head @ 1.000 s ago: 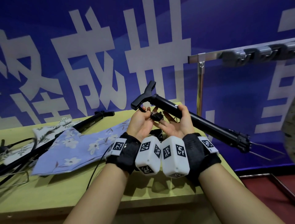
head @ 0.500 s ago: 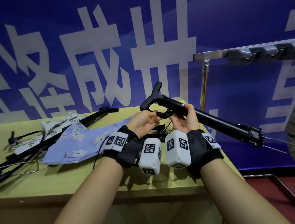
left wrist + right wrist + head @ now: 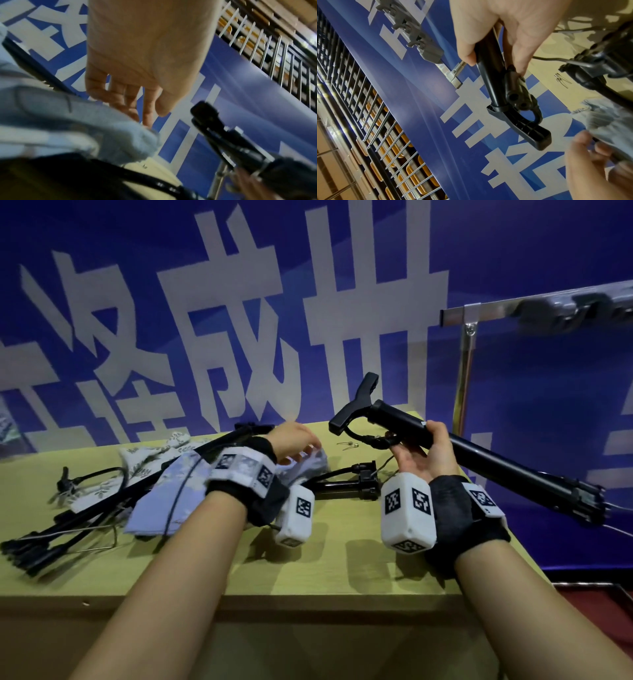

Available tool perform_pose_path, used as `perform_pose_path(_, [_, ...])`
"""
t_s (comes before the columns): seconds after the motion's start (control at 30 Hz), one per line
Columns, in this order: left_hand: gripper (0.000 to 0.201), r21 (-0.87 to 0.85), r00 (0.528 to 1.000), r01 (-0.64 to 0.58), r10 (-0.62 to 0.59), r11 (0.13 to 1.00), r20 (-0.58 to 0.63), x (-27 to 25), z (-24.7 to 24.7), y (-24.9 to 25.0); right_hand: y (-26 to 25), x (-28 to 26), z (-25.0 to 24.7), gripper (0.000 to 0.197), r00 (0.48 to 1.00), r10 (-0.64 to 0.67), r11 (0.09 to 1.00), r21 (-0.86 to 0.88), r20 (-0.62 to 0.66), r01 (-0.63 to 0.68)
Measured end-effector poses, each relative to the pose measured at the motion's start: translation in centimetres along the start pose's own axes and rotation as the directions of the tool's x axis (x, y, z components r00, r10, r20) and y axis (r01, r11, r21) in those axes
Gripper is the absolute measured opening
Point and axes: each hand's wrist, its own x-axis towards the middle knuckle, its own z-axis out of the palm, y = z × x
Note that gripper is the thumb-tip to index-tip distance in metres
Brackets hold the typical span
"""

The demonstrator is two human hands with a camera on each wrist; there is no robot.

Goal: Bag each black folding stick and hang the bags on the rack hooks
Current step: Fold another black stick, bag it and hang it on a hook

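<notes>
My right hand (image 3: 418, 440) grips a folded black stick (image 3: 507, 470) by its upper shaft, lifted above the table's right end. Its T-handle (image 3: 356, 402) points up and left, and the folded end juts right past the table. In the right wrist view my right hand (image 3: 496, 60) wraps the stick (image 3: 489, 75), a thumb pressing the strap clip. My left hand (image 3: 305, 451) reaches over the blue floral bag (image 3: 171, 501); its nearly straight fingers (image 3: 145, 116) touch the bag's edge (image 3: 68, 121). The picture there is blurred.
More black sticks lie on the yellow-green table (image 3: 342, 559): one folded (image 3: 342, 484) at the middle, others (image 3: 85, 518) at the left under a white floral bag (image 3: 147, 453). A metal rack (image 3: 479, 314) with grey hooks (image 3: 582, 302) stands at the right.
My left hand has let go of the stick's strap and moved left and down onto the blue bag. The right hand alone now holds the stick.
</notes>
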Motion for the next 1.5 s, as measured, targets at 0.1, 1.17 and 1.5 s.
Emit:
perform_pose_path(0.1, [0.037, 0.187, 0.999, 0.037, -0.043, 0.982, 0.027, 1.5, 1.1, 0.6, -0.2, 0.3, -0.2, 0.046, 1.000, -0.011, 1.000, -0.005, -0.003, 0.011])
perform_pose_path(1.17, [0.068, 0.603, 0.999, -0.037, 0.053, 0.797, -0.009, -5.2, -7.2, 0.6, 1.1, -4.3, 3.2, 0.013, 0.913, 0.399, 0.796, -0.527, 0.087, -0.298])
perform_pose_path(1.5, [0.079, 0.771, 0.985, -0.127, -0.009, 0.623, 0.170, -7.5, -6.7, 3.3, 1.4, -4.7, 5.0, 0.017, 0.984, 0.148, 0.871, -0.483, 0.097, -0.083])
